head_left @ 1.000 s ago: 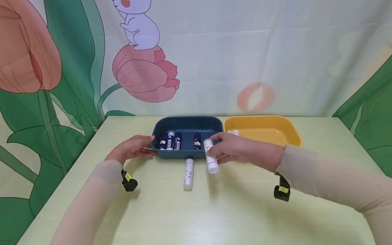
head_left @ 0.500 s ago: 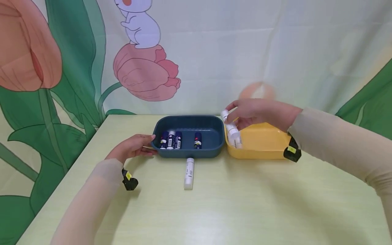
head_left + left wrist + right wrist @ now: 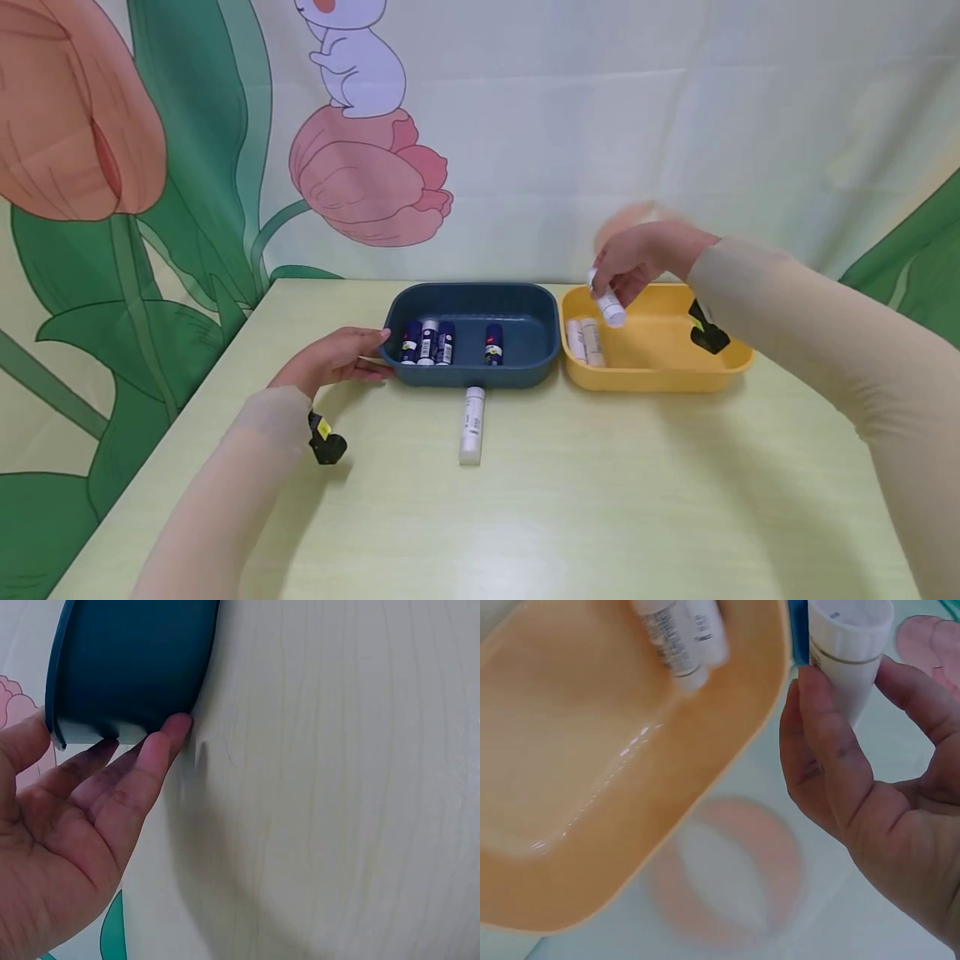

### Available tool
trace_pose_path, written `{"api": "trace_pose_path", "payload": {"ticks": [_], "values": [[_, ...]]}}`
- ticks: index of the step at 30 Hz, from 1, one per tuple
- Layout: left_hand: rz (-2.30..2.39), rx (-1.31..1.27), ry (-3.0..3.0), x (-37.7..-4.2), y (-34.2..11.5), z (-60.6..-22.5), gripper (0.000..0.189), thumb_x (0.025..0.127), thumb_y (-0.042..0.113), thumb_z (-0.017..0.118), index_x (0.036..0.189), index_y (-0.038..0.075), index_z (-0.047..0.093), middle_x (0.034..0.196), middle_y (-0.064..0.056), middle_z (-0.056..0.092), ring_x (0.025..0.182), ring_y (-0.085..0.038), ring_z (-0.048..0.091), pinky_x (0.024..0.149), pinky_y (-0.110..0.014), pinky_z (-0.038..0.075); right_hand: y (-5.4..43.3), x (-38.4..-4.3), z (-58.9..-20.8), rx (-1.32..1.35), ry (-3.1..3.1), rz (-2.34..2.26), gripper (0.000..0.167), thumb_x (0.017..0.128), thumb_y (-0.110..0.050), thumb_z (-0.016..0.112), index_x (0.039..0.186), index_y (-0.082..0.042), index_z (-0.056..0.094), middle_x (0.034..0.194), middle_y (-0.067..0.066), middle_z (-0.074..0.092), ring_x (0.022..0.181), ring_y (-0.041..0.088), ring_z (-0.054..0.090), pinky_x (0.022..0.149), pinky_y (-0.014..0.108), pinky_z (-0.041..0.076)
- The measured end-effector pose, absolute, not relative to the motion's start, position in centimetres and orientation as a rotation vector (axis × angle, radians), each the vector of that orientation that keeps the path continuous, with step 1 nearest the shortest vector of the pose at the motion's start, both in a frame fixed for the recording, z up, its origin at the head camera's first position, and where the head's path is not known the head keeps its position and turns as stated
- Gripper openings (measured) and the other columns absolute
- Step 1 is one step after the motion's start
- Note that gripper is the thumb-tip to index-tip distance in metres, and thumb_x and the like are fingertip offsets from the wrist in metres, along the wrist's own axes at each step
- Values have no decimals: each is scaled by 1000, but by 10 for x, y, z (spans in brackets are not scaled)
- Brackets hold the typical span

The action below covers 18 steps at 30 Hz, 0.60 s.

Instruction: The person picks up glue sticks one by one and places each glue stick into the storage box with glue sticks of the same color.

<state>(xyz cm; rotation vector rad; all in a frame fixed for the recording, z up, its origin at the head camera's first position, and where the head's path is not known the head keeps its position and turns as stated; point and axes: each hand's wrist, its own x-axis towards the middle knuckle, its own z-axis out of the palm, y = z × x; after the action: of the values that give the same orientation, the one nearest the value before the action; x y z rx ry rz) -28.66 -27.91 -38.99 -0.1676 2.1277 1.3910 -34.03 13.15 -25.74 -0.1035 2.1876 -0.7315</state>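
My right hand (image 3: 637, 257) pinches a white glue stick (image 3: 610, 308) between thumb and fingers, tilted above the left part of the yellow tray (image 3: 667, 381). In the right wrist view the end of this glue stick (image 3: 849, 637) points up past the fingertips. Two white glue sticks (image 3: 592, 343) lie side by side in that tray's left end. My left hand (image 3: 335, 360) holds the left end of the dark blue tray (image 3: 480, 377), thumb at the rim and fingers low on the outer wall. Several navy glue sticks (image 3: 446, 343) stand inside the blue tray, one (image 3: 493, 345) apart from the others.
Another white glue stick (image 3: 472, 427) lies on the pale table (image 3: 570, 500) in front of the blue tray. The two trays stand side by side near the table's back edge. A printed cloth (image 3: 525, 150) with flowers and a rabbit hangs behind.
My right hand has carried the white glue stick from in front of the blue tray, up and rightward over the yellow tray. The left hand has stayed on the blue tray.
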Motion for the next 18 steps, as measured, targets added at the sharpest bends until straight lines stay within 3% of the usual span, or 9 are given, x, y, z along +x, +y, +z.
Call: {"api": "trace_pose_path", "payload": {"ticks": [12,18], "values": [[1387,-167,2122,-289,-280,-389,62,112,37,37,161,2,25,158,-28,43,134,-37,60,107,-34,55,144,-365,-302,-18,2084,-577,58,99,-3,63,148,1,33,119,19,55,94,24,65,92,33,63],[1397,-185,2110,-289,-281,-389,61,112,37,38,161,2,27,157,-27,44,128,-33,65,104,-31,57,149,-372,-328,30,2067,-573,51,93,-3,71,134,3,41,104,14,62,83,20,66,84,29,64]]}}
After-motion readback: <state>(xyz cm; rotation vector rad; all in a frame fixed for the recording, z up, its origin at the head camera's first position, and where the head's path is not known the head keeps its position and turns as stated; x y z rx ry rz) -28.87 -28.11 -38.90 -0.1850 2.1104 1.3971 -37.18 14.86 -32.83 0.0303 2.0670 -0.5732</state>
